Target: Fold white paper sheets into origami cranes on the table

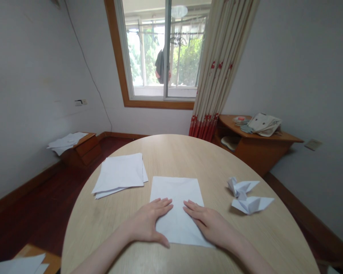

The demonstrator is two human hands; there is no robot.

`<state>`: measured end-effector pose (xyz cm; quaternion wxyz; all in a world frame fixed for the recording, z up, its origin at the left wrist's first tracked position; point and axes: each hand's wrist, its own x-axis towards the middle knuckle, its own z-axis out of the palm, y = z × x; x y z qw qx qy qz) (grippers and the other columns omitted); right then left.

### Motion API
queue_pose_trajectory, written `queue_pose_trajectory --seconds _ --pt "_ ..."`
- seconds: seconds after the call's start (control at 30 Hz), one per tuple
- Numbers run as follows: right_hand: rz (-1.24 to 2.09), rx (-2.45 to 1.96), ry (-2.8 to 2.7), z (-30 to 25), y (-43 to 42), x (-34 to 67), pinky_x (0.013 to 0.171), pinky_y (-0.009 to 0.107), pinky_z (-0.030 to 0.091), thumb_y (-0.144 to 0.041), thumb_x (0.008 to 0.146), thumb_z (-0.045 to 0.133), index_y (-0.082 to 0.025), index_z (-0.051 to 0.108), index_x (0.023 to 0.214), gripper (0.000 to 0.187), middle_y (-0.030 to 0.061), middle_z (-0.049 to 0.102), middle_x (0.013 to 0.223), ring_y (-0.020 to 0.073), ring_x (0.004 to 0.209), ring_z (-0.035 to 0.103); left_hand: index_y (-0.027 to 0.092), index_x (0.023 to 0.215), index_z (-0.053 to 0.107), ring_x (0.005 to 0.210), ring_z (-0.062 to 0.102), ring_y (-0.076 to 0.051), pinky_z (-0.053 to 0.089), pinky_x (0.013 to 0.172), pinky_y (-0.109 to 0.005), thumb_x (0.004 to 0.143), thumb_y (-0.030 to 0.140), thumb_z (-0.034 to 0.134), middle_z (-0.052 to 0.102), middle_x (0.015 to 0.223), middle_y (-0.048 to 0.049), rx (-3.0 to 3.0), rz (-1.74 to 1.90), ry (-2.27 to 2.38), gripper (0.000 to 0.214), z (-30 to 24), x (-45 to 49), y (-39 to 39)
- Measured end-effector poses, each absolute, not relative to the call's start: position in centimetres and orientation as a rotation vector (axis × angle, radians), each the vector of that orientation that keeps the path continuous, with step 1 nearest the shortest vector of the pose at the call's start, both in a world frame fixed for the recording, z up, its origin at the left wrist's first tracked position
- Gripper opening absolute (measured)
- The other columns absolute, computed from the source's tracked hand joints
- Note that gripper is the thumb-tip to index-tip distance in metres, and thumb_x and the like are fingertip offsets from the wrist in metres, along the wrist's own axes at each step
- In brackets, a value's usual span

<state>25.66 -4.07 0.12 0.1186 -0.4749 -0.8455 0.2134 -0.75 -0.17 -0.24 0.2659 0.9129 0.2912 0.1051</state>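
A white sheet of paper (177,190) lies flat on the round wooden table in front of me. My left hand (151,220) rests on its left side, palm down, with the fingers stretched out and the thumb spread toward the near edge. On the right side of the sheet lies my right hand (207,220), also flat, its fingers extended toward the middle. Neither hand grasps anything; both touch the paper. To the right are two folded paper birds (250,205), close together. A stack of white paper sheets (121,171) sits to the left.
The round table (171,148) has a curved edge. Beyond it stand a small wooden cabinet (87,148) with papers on top and, at right, a wooden desk (286,140) holding a cloth bag (264,124). A long curtain (223,68) hangs beside the window (148,57).
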Motion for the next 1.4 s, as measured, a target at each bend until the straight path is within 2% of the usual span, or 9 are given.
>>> queue_pose_trajectory --seconds 0.1,0.23,0.33,0.43,0.53,0.8,1.0,1.27,1.4 --pt "0.624 -1.386 -2.494 -0.1 -4.2 25.6 0.110 0.043 0.033 -0.018 0.092 0.041 -0.026 0.044 0.138 0.047 0.0034 0.033 0.147 0.0215 0.135 0.034 0.017 0.147 0.027 0.139 0.022 -0.032 0.013 0.114 -0.051 0.060 0.062 0.076 0.021 0.151 -0.0164 2.502 0.223 0.717 0.110 -0.3 -0.8 -0.3" --pt "0.708 -1.395 -2.515 0.0 -4.5 25.5 0.113 0.046 0.026 -0.023 0.092 0.047 -0.026 0.034 0.143 0.053 0.0025 0.029 0.150 0.0233 0.139 0.025 0.017 0.147 0.025 0.140 0.018 -0.032 0.010 0.114 -0.052 0.064 0.058 0.074 0.017 0.152 -0.0160 2.495 0.174 0.717 0.105 -0.1 -0.8 -0.3" --pt "0.768 -1.423 -2.506 0.3 -4.7 25.3 0.114 0.047 0.024 -0.026 0.092 0.047 -0.026 0.032 0.144 0.054 0.0016 0.027 0.150 0.0240 0.140 0.021 0.017 0.145 0.031 0.140 0.019 -0.031 0.010 0.114 -0.051 0.067 0.048 0.074 0.019 0.152 -0.0150 2.478 0.164 0.735 0.095 0.1 -0.8 -0.3" --pt "0.791 -1.437 -2.494 0.7 -4.7 25.1 0.114 0.048 0.023 -0.029 0.094 0.044 -0.026 0.034 0.143 0.050 0.0004 0.028 0.150 0.0241 0.140 0.021 0.019 0.143 0.036 0.140 0.020 -0.032 0.012 0.114 -0.051 0.062 0.034 0.076 0.021 0.152 -0.0136 2.473 0.164 0.727 0.091 0.3 -0.8 -0.3" --pt "0.793 -1.427 -2.495 0.9 -4.7 25.0 0.114 0.048 0.024 -0.032 0.096 0.041 -0.029 0.034 0.143 0.048 -0.0017 0.031 0.149 0.0238 0.141 0.020 0.021 0.141 0.041 0.139 0.023 -0.031 0.011 0.114 -0.051 0.062 0.024 0.071 0.023 0.151 -0.0118 2.458 0.171 0.691 0.085 0.4 -1.0 -0.2" --pt "0.792 -1.395 -2.484 0.9 -4.8 25.1 0.114 0.048 0.024 -0.035 0.098 0.039 -0.031 0.034 0.142 0.045 -0.0032 0.033 0.148 0.0240 0.140 0.021 0.023 0.131 0.054 0.135 0.034 -0.028 0.011 0.114 -0.050 0.067 0.014 0.059 0.039 0.145 -0.0078 2.374 0.240 0.645 0.065 1.1 -1.4 -0.2" --pt "0.788 -1.362 -2.490 0.8 -4.8 25.0 0.114 0.048 0.024 -0.037 0.097 0.040 -0.031 0.035 0.142 0.045 -0.0027 0.034 0.147 0.0255 0.140 0.021 0.027 0.119 0.064 0.126 0.048 -0.025 0.020 0.113 -0.048 0.073 0.014 0.056 0.057 0.131 -0.0039 2.338 0.367 0.647 0.049 1.4 -1.9 -0.1" --pt "0.857 -1.342 -2.520 1.5 -4.7 25.3 0.113 0.051 0.021 -0.045 0.095 0.042 -0.030 0.036 0.141 0.049 0.0000 0.031 0.149 0.0278 0.141 0.018 0.024 0.112 0.067 0.116 0.058 -0.022 0.025 0.112 -0.044 0.081 0.018 0.057 0.066 0.119 -0.0030 2.260 0.450 0.698 0.033 1.1 -2.4 0.1" --pt "0.908 -1.308 -2.514 1.9 -4.7 25.6 0.113 0.052 0.019 -0.051 0.086 0.056 -0.029 0.039 0.140 0.061 0.0046 0.030 0.149 0.0308 0.141 0.017 0.023 0.101 0.072 0.110 0.062 -0.021 0.029 0.111 -0.042 0.086 0.026 0.056 0.069 0.113 -0.0022 2.196 0.528 0.751 0.022 0.7 -2.7 0.2"
